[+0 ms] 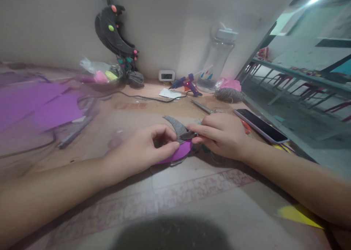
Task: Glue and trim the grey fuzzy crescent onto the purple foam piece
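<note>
A purple crescent-shaped piece (179,153) lies low over the table, its upper tip covered in grey yarn (176,126). My left hand (153,142) grips the crescent from the left, thumb and fingers closed at the edge of the grey part. On the other side, my right hand (219,134) pinches a dark grey length (188,135), likely yarn, against the crescent; blur hides its exact form. Loose grey strands hang under the right hand. Just behind that hand, scissors (202,107) lie with their blades pointing away to the left.
A blue glue gun (184,82) with a lit red light stands by a small white clock (166,75). Purple sheets (41,103) spread at left. A phone (260,125), a clear bottle (216,59), a grey yarn ball (229,95) and a hanging dark crescent (109,30) surround the work area.
</note>
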The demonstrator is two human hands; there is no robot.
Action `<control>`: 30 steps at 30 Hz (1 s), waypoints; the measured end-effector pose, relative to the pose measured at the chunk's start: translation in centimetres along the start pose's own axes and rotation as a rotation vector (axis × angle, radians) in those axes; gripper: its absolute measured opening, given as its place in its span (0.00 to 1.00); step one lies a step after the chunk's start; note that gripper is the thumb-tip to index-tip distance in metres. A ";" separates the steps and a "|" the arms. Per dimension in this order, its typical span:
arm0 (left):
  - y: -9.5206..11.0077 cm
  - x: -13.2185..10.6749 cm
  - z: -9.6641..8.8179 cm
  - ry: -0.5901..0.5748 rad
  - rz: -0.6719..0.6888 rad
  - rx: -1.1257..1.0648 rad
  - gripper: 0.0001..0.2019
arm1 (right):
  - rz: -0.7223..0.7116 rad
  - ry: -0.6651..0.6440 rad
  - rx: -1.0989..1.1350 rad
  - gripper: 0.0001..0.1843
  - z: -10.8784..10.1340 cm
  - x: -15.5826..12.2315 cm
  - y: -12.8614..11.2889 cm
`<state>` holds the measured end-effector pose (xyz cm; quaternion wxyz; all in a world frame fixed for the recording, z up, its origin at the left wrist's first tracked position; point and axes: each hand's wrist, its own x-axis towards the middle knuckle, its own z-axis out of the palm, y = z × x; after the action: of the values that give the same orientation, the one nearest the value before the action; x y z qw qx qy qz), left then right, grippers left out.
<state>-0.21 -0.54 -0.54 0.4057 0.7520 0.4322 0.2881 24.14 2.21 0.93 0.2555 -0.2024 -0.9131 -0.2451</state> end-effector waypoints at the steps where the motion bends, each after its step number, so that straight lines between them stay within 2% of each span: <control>1: 0.0 0.0 0.0 -0.002 -0.004 -0.006 0.09 | -0.010 0.007 -0.007 0.19 0.0 0.0 0.0; 11: 0.0 0.1 0.1 -0.024 -0.036 -0.111 0.09 | 0.018 0.054 0.090 0.18 0.4 -0.4 0.2; 24: -0.1 0.0 0.1 -0.005 -0.013 -0.040 0.09 | 0.060 0.033 0.112 0.18 0.6 -0.3 0.0; 30: -0.2 0.0 0.1 -0.008 0.006 -0.027 0.10 | 0.021 0.019 0.070 0.18 0.2 -0.1 -0.1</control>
<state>-0.23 -0.50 -0.81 0.4165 0.7491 0.4243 0.2921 24.10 2.22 0.68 0.2736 -0.2006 -0.9164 -0.2124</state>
